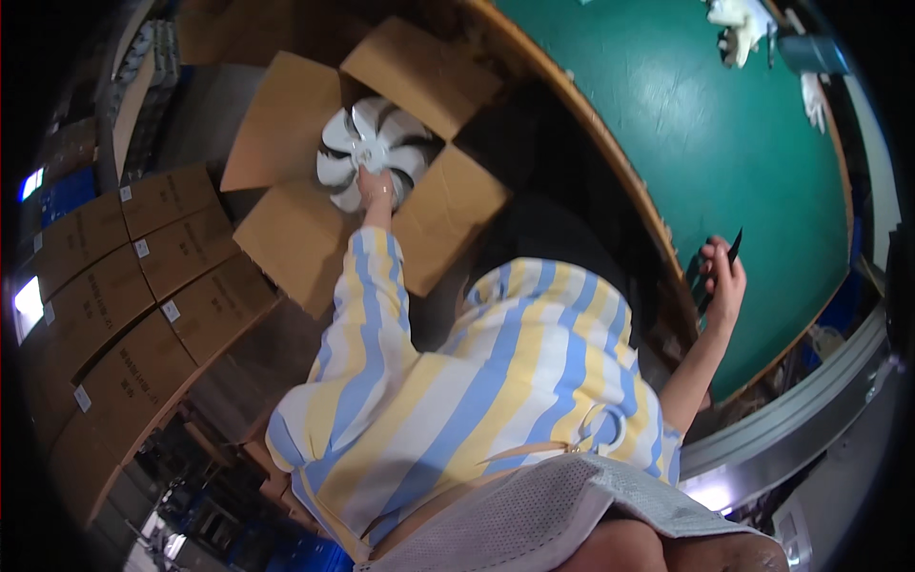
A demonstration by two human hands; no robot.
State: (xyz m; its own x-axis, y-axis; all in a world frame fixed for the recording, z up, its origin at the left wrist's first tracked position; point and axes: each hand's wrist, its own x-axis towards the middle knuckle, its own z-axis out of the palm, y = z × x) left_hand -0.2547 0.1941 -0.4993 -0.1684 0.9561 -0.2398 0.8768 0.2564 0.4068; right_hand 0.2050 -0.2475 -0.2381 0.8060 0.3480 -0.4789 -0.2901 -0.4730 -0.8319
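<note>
Part of the white fan wheel (369,153) is covered by the left grip (376,191), and most of the inside of the open carton (450,205) is hidden. The lower end of the black pointed tool (736,245) is concealed by the right grip (727,275). The green desk (753,181) is cut off by the upper edge.

At upper left, the left hand (376,190) touches a white fan (369,151) in a box (295,243). At right, the right hand (726,278) holds a pointy black thing (736,246).
</note>
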